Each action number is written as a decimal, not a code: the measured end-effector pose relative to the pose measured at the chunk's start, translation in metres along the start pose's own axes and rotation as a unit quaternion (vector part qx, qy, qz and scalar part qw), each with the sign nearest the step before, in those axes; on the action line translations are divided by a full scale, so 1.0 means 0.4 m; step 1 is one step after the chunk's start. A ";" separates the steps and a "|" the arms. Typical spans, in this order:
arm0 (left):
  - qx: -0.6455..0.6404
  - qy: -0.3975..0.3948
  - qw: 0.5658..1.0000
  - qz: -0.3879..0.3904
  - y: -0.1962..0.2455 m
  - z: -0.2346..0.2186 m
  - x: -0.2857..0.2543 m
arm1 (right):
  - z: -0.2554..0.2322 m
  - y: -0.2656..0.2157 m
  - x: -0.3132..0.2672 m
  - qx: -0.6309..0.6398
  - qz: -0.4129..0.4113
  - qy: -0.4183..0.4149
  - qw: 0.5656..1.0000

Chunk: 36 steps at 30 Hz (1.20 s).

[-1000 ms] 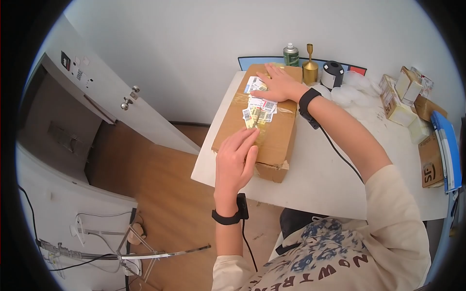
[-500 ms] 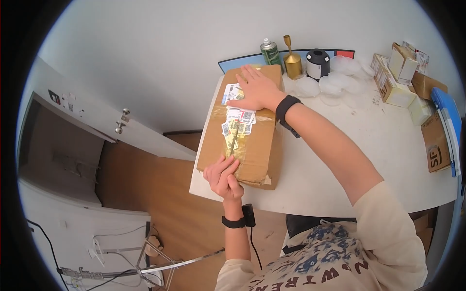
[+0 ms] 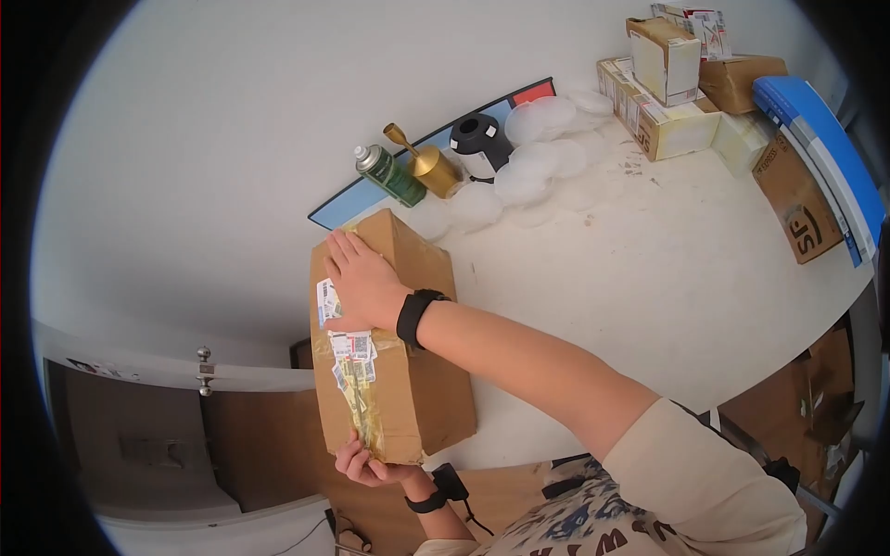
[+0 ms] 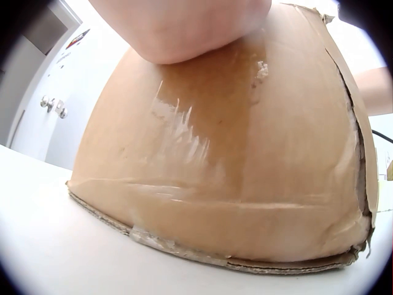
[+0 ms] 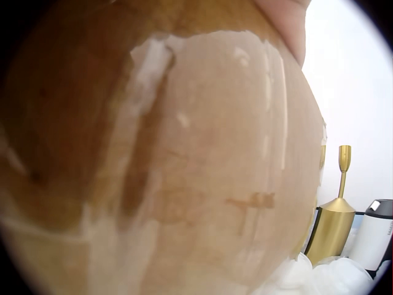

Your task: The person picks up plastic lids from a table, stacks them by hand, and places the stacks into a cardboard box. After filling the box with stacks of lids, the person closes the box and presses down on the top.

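A brown cardboard box [image 3: 445, 371] sits on the white table, taped along its top seam. Several shipping labels [image 3: 352, 346] are stuck across that top. The right hand [image 3: 366, 283] lies on the far part of the top, fingers stretched forward and palm down. At the near end, the left hand [image 3: 366, 463] has its fingers curled at the top edge, by the yellowish tape [image 3: 364, 408]. In the left wrist view, the heel of the left hand [image 4: 184, 27] overlaps the box's taped end face [image 4: 202, 147]. A torn flap edge shows at one side there.
Behind the box stand a green spray can [image 3: 389, 174], a gold candlestick-like object [image 3: 431, 167] and a black cylindrical item [image 3: 480, 146]. Translucent white plastic pouches [image 3: 524, 176] lie beside them. Small cartons [image 3: 663, 120] and a blue folder [image 3: 825, 148] line the table's right side.
The head view has swung, so the box now appears lower and further left. The left hand has drawn back along the seam to the near edge, fingers more curled. The right hand stays on top.
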State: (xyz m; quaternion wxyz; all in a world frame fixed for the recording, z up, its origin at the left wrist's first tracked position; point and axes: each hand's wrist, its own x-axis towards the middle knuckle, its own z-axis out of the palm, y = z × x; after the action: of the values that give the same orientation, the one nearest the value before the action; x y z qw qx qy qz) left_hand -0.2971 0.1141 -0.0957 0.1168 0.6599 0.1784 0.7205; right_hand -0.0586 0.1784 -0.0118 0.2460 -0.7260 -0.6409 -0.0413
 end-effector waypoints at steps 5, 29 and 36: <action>0.062 -0.036 0.996 0.043 0.001 -0.002 0.007 | -0.002 0.001 -0.001 0.007 -0.009 0.003 1.000; 0.112 -0.031 0.993 0.035 0.025 0.015 0.020 | -0.031 0.016 0.009 0.016 -0.040 -0.064 0.997; 0.100 -0.059 0.992 0.049 0.027 0.006 0.021 | -0.015 0.018 0.010 -0.001 -0.032 -0.046 0.998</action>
State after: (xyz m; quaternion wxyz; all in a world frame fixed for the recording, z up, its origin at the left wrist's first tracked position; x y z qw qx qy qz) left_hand -0.2948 0.1080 -0.0833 0.0252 0.7175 0.2094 0.6638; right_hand -0.0495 0.1792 -0.0074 0.2142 -0.7065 -0.6744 -0.0163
